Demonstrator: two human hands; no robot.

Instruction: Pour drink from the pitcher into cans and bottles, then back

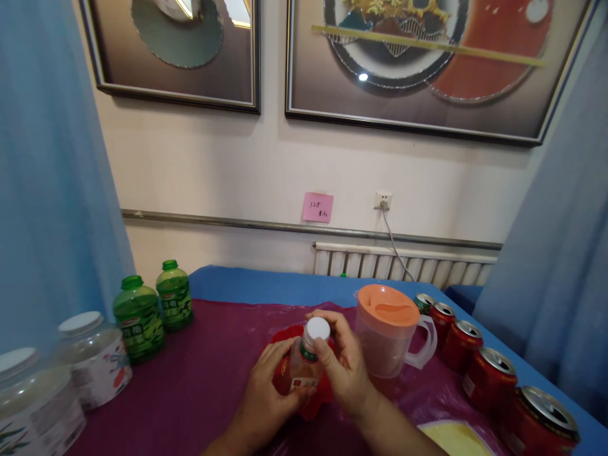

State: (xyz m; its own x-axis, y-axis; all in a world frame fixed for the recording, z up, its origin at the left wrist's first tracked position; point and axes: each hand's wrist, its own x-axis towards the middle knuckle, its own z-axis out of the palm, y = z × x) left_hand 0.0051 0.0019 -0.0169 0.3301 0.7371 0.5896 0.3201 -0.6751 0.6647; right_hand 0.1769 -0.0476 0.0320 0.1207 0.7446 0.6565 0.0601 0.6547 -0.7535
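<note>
A small clear bottle (306, 370) with a white cap (317, 329) is held upright in front of me. My left hand (270, 389) is wrapped round the body of the bottle. My right hand (344, 358) grips the white cap between thumb and fingers. Under and behind the bottle shows a red dish with a wavy rim (323, 389), partly hidden by my hands. Just right of my right hand stands a clear plastic pitcher (380, 348) with an orange lid (387, 305).
Green bottles (137, 323) and clear jars with white lids (97, 361) stand along the left. Several red cans (489, 380) line the right edge. A yellow cloth or paper (453, 438) lies at front right. Purple plastic sheeting (204, 373) covers the blue table cover (247, 284).
</note>
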